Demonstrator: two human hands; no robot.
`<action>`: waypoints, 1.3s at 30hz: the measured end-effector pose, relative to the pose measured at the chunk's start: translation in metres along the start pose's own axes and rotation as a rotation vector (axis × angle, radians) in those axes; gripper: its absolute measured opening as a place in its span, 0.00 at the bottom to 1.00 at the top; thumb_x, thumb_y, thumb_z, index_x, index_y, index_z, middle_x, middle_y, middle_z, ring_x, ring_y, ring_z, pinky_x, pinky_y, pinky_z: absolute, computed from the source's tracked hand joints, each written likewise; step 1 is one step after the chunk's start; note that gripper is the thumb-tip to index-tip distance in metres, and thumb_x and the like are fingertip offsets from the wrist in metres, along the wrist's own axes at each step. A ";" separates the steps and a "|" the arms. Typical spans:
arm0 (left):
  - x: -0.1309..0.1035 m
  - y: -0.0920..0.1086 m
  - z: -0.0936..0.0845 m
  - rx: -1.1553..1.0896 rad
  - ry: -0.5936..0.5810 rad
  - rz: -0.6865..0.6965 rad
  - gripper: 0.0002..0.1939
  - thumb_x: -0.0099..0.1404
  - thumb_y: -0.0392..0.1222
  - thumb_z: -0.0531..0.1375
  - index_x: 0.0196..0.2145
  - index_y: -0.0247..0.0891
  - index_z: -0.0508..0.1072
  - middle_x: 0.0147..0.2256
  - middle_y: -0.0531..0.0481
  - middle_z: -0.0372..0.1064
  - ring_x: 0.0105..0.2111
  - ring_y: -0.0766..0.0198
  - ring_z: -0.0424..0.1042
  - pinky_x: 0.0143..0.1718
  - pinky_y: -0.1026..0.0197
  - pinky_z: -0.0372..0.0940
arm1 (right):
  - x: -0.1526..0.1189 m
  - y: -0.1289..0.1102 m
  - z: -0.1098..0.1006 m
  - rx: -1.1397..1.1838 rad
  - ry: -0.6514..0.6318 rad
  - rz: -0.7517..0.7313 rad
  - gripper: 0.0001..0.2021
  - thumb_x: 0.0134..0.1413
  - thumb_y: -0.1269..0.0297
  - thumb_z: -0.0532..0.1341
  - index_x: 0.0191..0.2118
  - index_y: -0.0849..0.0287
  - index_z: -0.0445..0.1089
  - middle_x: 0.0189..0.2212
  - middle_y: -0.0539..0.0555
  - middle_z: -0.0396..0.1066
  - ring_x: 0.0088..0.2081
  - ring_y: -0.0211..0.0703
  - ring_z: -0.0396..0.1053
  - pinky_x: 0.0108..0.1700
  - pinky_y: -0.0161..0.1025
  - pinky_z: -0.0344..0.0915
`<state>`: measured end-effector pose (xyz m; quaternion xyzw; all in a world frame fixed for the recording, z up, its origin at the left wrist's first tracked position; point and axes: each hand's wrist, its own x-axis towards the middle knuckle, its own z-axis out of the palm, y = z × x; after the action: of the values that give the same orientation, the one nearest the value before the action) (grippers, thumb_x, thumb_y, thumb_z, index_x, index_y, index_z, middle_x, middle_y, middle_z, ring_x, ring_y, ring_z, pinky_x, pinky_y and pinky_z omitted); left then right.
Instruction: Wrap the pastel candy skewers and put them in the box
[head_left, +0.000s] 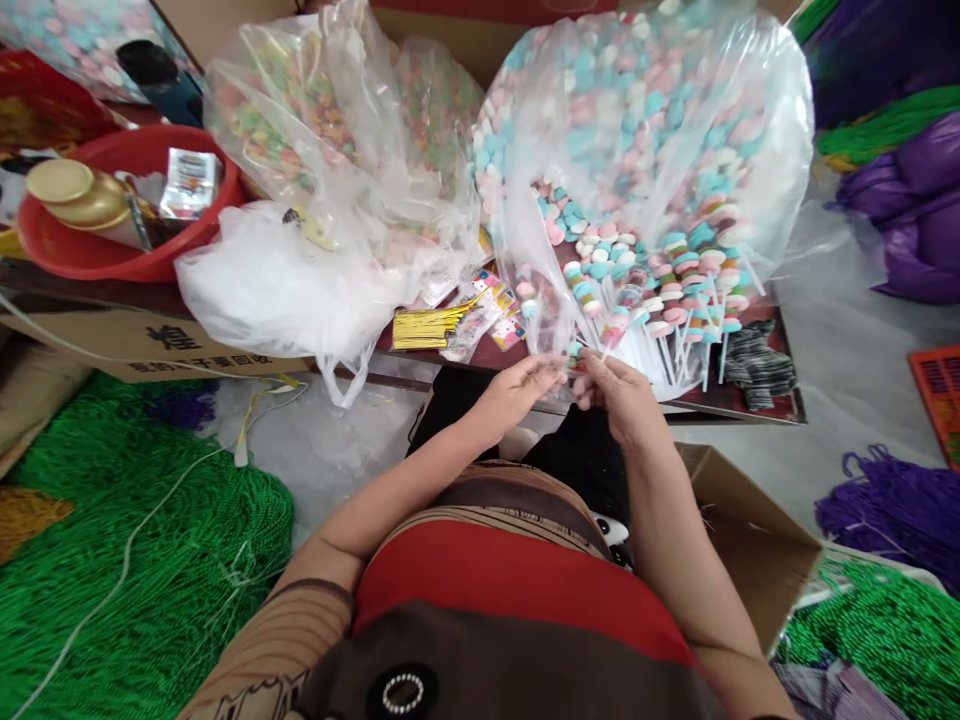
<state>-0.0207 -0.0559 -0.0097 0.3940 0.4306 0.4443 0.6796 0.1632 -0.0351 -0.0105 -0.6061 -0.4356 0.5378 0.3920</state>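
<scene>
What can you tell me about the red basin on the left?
The red basin is round and wide, with sloping walls, and looks like plastic. It stands upright and open on the table. A gold-coloured container and a small packet sit inside. I can't tell if the white bag at its right touches it.

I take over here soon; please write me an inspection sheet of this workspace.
Surface: dark red table, mostly covered.
Job's things: candy sticks lying by a clear candy bag; yellow ties to their left.
Clutter: red basin holding a jar and packet; white plastic bag; dark striped cloth.
Hands: left hand and right hand, close together at the table's front, hold a small colourful item, partly hidden.
Cables: white cord across the green strings; its use unclear.
Surroundings: purple strings and a cardboard box at right.
</scene>
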 end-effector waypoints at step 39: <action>0.005 -0.027 0.007 0.330 0.024 0.119 0.14 0.69 0.51 0.62 0.44 0.39 0.78 0.36 0.51 0.79 0.37 0.65 0.74 0.44 0.62 0.69 | 0.071 0.024 -0.193 -0.582 0.767 -0.169 0.08 0.51 0.68 0.61 0.35 0.60 0.78 0.41 0.65 0.76 0.49 0.57 0.69 0.56 0.52 0.63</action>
<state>-0.0060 -0.0599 -0.0340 0.5197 0.4817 0.4118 0.5729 0.3604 0.0230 -0.0333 -0.8076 -0.4395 0.0979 0.3808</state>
